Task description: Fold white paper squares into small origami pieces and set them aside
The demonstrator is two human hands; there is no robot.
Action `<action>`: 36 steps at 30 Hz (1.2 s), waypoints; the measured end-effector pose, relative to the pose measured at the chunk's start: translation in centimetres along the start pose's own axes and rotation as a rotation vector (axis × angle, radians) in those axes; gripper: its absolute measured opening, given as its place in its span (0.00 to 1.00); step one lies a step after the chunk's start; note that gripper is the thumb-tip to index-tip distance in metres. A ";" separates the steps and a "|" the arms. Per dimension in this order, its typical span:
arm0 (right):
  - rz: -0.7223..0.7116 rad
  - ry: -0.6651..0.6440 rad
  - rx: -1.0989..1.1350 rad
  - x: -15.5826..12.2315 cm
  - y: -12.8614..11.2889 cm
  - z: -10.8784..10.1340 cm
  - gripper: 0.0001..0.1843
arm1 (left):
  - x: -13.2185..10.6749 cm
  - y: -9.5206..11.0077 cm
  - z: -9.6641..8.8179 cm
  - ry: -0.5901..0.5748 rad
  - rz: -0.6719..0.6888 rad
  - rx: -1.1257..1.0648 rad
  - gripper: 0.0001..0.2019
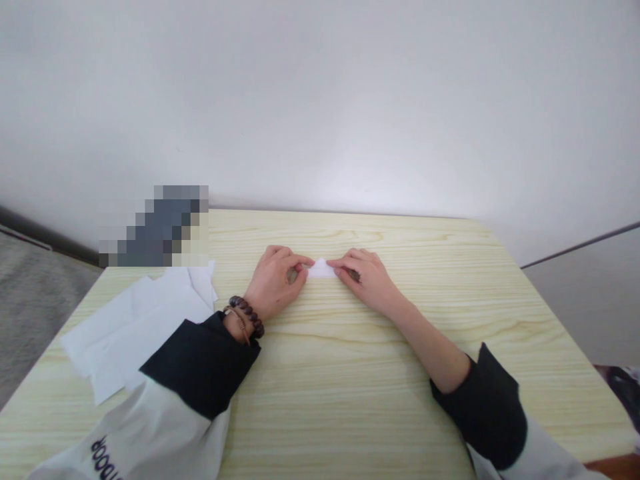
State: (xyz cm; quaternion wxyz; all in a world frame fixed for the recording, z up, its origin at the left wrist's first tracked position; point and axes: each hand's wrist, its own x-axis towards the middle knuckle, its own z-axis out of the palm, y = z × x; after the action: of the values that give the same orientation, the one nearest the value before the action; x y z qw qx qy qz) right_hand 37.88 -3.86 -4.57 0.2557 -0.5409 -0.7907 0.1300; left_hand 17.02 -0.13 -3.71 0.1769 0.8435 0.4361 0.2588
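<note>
A small folded piece of white paper [321, 269] lies on the pale wooden table [350, 373], near the middle towards the far side. My left hand [277, 282] pinches its left end with thumb and forefinger. My right hand [364, 280] presses its fingertips together on the paper's right end. Both hands rest on the table top. A dark bead bracelet [247, 315] sits on my left wrist.
Several loose white paper sheets [131, 327] lie spread on the table's left side, partly under my left sleeve. A blurred-out dark object [156, 228] stands at the far left corner. A white wall rises just behind the table's far edge.
</note>
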 end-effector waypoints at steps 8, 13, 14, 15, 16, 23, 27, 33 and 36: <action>-0.161 0.069 0.046 -0.3 0.1 0.4 0.18 | -0.1 0.1 -0.1 -0.028 -0.025 0.049 0.13; -0.230 0.044 -0.025 -0.4 0.2 0.7 0.22 | -0.1 0.1 -0.1 -0.039 -0.026 0.055 0.11; -0.230 0.047 -0.035 -0.4 0.2 0.7 0.22 | -0.1 0.0 -0.1 -0.039 -0.024 0.055 0.11; -0.232 0.051 -0.041 -0.4 0.2 0.6 0.21 | -0.1 0.0 -0.1 -0.039 -0.023 0.054 0.11; -0.238 0.057 -0.043 -0.4 0.2 0.6 0.21 | -0.1 -0.1 -0.1 -0.041 -0.022 0.053 0.11; -0.279 0.072 -0.019 -0.4 0.6 -0.3 0.19 | -0.1 0.0 -0.3 -0.044 -0.034 0.042 0.08; -0.278 0.082 0.014 -0.5 0.9 -0.9 0.18 | 0.0 0.1 -0.3 -0.053 -0.037 0.040 0.08; -0.266 0.088 0.011 -0.6 1.4 -1.0 0.18 | 0.0 0.2 -0.4 -0.048 -0.024 0.057 0.09; -0.259 0.084 0.007 -0.6 1.2 -1.0 0.15 | -0.2 0.1 -0.5 -0.058 0.041 0.073 0.14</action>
State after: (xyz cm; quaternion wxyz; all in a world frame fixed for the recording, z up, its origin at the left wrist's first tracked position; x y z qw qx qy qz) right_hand 39.54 -4.00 -4.49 0.3051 -0.4383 -0.8420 0.0761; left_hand 16.76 -0.32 -3.32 0.1530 0.8652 0.4229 0.2217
